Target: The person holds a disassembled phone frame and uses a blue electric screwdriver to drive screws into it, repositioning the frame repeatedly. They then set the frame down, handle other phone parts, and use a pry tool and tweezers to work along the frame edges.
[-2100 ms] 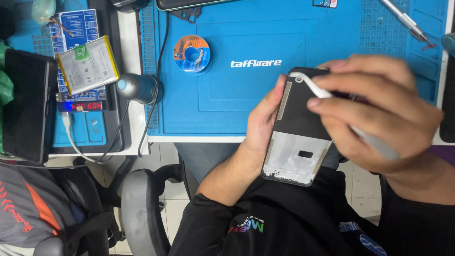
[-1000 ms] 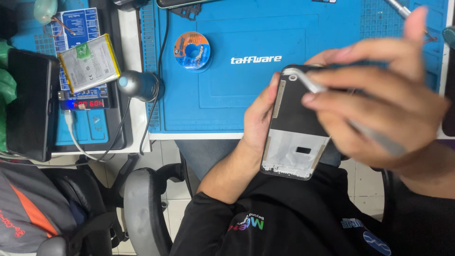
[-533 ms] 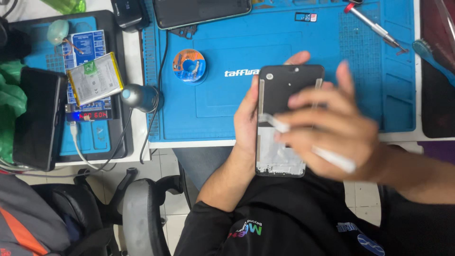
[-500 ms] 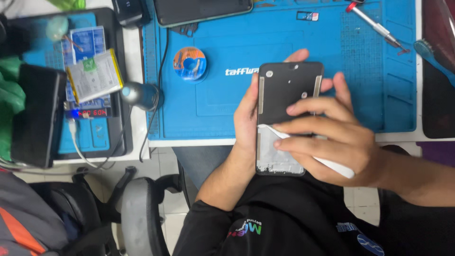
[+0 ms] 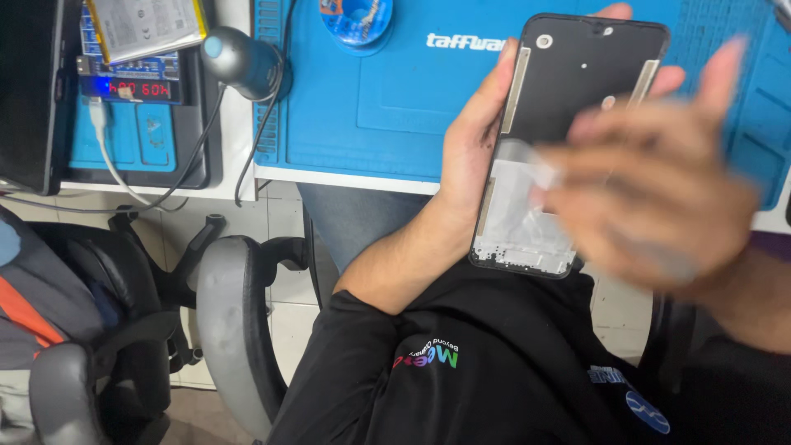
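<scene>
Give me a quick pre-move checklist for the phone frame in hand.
1. Left hand grip on the phone frame: ok, fingers wrap both long edges.
2. Frame facing the camera: ok, inner side visible.
3. Right hand steady: not ok, motion-blurred over the frame.
4. Tool in right hand: cannot tell, blurred.
5. Frame over the blue mat: not ok, its lower end hangs past the table edge, above the lap.

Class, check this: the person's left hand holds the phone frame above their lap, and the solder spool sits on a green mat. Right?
Not quite. The head view shows the solder spool on a blue mat, not green. The left hand does hold the phone frame above the lap.
</scene>
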{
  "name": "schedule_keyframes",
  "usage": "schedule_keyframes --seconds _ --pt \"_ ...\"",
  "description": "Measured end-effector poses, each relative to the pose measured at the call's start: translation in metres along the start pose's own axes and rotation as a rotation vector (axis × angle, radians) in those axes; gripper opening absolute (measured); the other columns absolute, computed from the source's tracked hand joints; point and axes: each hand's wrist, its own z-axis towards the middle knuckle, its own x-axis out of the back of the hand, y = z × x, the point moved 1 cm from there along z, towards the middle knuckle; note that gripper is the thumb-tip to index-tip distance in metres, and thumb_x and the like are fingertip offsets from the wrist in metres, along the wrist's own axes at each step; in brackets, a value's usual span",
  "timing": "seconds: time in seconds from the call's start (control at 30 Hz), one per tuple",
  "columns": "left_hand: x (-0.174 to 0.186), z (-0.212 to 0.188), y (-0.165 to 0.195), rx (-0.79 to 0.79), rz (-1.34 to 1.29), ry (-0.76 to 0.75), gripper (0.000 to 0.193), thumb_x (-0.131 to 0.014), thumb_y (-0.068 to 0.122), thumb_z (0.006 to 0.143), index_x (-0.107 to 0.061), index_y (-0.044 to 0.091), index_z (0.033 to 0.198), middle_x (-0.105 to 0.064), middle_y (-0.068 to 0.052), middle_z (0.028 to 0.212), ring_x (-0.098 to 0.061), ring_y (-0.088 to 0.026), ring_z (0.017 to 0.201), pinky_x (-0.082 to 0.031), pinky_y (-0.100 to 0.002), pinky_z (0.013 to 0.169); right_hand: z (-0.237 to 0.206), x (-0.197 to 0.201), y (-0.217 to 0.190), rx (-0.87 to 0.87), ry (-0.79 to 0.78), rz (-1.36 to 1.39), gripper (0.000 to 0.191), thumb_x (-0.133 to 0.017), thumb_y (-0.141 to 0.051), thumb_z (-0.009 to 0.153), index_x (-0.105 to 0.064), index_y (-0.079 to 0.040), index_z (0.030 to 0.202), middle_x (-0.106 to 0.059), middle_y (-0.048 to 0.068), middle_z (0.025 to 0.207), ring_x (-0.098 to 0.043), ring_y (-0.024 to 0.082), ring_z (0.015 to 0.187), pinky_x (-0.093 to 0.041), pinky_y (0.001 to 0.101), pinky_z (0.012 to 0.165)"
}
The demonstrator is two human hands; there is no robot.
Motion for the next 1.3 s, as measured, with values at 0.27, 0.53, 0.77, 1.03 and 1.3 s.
schedule_keyframes --seconds 0.27,0.53,0.77,1.03,1.3 --pt "0.021 0.007 -0.001 -0.027 -0.1 -0.351 0.058 -0.023 0.053 0.126 -0.038 0.003 0.152 -0.052 -0.025 0.15 -0.062 -0.03 0.126 -0.052 -0.037 0.109 -0.002 -0.007 -0.011 0.12 0.015 0.054 0.016 -0.087 -0.001 0.077 -0.079 -0.013 0.083 -0.075 0.003 0.092 -0.066 0.028 0.105 -0.004 0.0573 0.125" --pt "0.049 0.004 -0.018 -0.081 0.065 0.093 0.062 -0.024 0.044 0.124 -0.022 -0.008 0.157 -0.037 -0.031 0.149 -0.051 -0.025 0.114 -0.047 -0.035 0.1 -0.006 0.002 0.007 0.041 -0.021 0.054 0.014 -0.081 0.003 0.075 -0.079 -0.007 0.084 -0.076 0.01 0.098 -0.066 0.032 0.11 -0.005 0.0593 0.125" --pt "0.041 0.012 -0.007 -0.058 -0.113 -0.252 0.066 -0.022 0.056 0.12 -0.035 -0.002 0.151 -0.04 -0.029 0.149 -0.062 -0.031 0.119 -0.054 -0.035 0.102 -0.012 -0.009 -0.014 0.135 -0.062 0.136 0.012 -0.084 -0.003 0.077 -0.079 -0.011 0.084 -0.076 0.004 0.096 -0.067 0.024 0.104 -0.007 0.0553 0.125" --pt "0.039 0.007 -0.012 0.0 -0.046 -0.059 0.069 -0.023 0.059 0.122 -0.031 -0.001 0.155 -0.043 -0.027 0.149 -0.057 -0.03 0.12 -0.053 -0.037 0.1 0.016 0.003 -0.003 0.046 -0.031 0.085 0.016 -0.081 0.005 0.082 -0.077 -0.01 0.086 -0.075 0.007 0.101 -0.067 0.031 0.111 -0.015 0.0592 0.129" --pt "0.046 0.009 -0.018 -0.008 -0.013 -0.087 0.061 -0.025 0.05 0.122 -0.043 -0.004 0.145 -0.054 -0.022 0.132 -0.061 -0.027 0.118 -0.055 -0.034 0.097 -0.017 0.005 0.037 0.097 -0.036 -0.007 0.019 -0.083 -0.003 0.074 -0.077 -0.015 0.088 -0.075 0.004 0.1 -0.067 0.025 0.105 -0.014 0.0575 0.122"
